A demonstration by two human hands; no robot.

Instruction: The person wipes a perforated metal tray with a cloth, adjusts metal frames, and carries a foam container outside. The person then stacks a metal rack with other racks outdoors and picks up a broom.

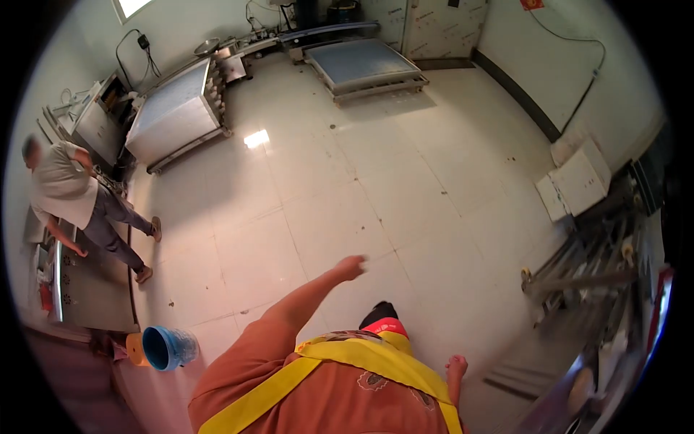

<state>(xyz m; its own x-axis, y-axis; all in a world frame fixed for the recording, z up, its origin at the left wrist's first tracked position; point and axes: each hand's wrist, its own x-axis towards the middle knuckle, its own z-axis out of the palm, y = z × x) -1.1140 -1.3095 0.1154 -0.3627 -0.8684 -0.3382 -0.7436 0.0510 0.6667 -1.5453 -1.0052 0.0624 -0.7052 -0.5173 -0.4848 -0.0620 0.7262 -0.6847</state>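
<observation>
My left hand (351,267) is stretched forward over the tiled floor (325,188), slightly blurred; whether its fingers are apart or closed does not show clearly. Lower right, beside my body, my right hand (456,364) has its fingers curled in, with no object visible in them. Neither hand touches anything around it. A yellow apron (383,354) lies over my orange-red shirt, and one dark shoe (380,312) shows below it.
At the left another person (65,181) stands by a counter. Blue (160,349) and orange (135,349) buckets sit lower left. Stacked trays (170,108), a low platform (361,64), a white box (578,181) and metal racks (585,282) line the room.
</observation>
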